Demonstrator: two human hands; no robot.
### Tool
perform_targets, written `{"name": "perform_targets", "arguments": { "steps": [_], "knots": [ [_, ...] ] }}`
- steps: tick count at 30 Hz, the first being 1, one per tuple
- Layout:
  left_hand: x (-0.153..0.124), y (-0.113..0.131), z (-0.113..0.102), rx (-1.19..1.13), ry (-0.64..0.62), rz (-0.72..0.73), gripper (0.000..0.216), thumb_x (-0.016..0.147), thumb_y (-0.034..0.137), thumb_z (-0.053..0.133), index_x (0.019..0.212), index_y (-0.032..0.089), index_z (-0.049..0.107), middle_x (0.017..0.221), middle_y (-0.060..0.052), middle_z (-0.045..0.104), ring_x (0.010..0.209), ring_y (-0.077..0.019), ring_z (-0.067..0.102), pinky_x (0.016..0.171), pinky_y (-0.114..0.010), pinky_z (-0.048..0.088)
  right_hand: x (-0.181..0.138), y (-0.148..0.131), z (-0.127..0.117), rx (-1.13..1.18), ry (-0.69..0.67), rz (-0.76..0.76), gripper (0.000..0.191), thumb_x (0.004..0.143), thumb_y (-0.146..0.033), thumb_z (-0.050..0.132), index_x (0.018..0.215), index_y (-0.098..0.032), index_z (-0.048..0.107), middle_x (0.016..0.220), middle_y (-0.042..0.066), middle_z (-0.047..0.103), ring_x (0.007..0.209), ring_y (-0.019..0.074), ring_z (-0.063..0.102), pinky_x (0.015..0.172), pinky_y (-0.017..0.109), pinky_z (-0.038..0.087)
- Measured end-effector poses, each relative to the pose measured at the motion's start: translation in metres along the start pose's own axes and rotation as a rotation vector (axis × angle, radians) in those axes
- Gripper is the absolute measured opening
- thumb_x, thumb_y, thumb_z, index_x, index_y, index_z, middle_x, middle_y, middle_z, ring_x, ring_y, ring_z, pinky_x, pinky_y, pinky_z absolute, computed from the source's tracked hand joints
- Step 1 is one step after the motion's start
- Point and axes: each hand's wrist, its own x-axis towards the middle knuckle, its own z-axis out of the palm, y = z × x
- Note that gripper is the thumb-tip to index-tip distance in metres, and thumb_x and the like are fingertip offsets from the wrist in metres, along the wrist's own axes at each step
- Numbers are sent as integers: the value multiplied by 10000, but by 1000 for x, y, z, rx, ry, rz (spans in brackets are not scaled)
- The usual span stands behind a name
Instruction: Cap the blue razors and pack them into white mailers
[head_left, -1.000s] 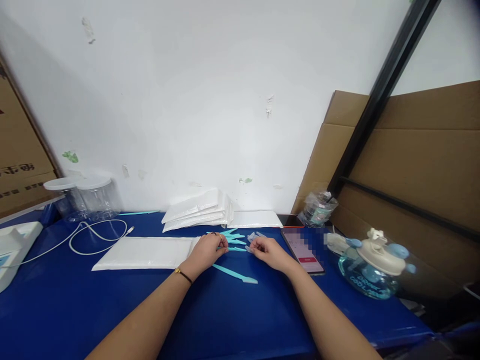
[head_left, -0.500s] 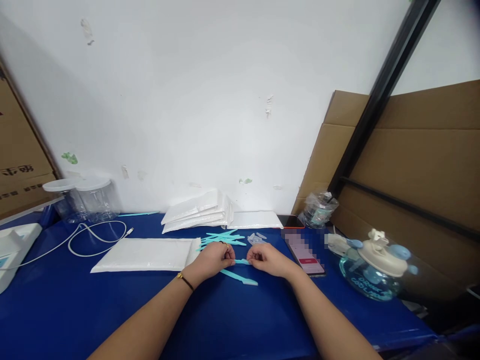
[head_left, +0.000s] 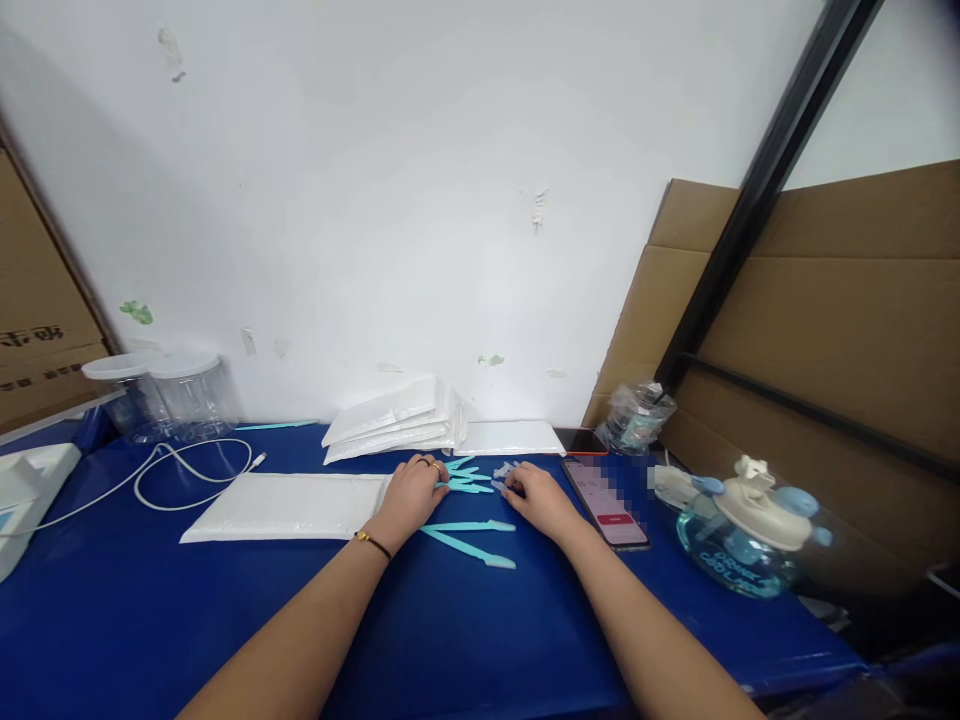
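In the head view, my left hand (head_left: 411,500) is at the pile of turquoise eyebrow razors (head_left: 471,487), its thumb and fingers closed on the handle of one. The palm hides part of the pile. My right hand (head_left: 541,498) is over the small clear plastic blade caps (head_left: 504,468), its fingertips pinched at one of them. Between and below the hands, two turquoise razors lie apart from the pile: an upper razor (head_left: 472,526) and a lower razor (head_left: 474,549), which meet at their left ends.
A white padded mailer (head_left: 292,508) lies left of my left hand, with stacked mailers (head_left: 397,418) behind. A phone (head_left: 611,505) lies right of my right hand. Farther right stands a teal water bottle (head_left: 742,540). Clear jars (head_left: 191,400) and a white cable (head_left: 150,470) are at left.
Both hands have parted from the razor they held together; it now lies on the table above the other razor. My left hand moved to the razor pile, my right to the caps.
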Motion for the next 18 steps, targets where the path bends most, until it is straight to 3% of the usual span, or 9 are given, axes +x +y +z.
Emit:
{"name": "perform_targets", "arguments": {
  "steps": [4,9,13,18],
  "knots": [
    [-1,1,-4,-17,-1,12,170,855,265,448,796,206,596,868,-31,608,886,-188,517,727,-294,322,1,-8,3,-142,-15,-23,145,832,-180,459,761,-182,586,805,39,557,688,139,537,616,236,359],
    [-3,1,-13,-135,10,13,174,862,260,413,803,203,567,826,-20,612,820,-172,537,708,-275,327,-1,-11,3,-170,0,-26,92,793,-143,482,772,-175,565,819,44,558,658,129,518,571,231,329],
    [-5,2,-18,-341,-44,-31,186,871,295,362,833,204,520,748,-3,586,681,-144,531,620,-239,337,-3,-6,1,54,58,-24,90,771,-132,479,734,-179,546,732,17,570,628,123,511,571,223,345],
    [-6,3,-19,-510,-52,-43,190,852,323,364,790,205,499,705,21,541,641,-127,494,595,-221,345,-3,10,-6,570,101,85,89,773,-253,536,743,-174,564,633,-4,594,556,120,536,529,220,387]
  ]
}}
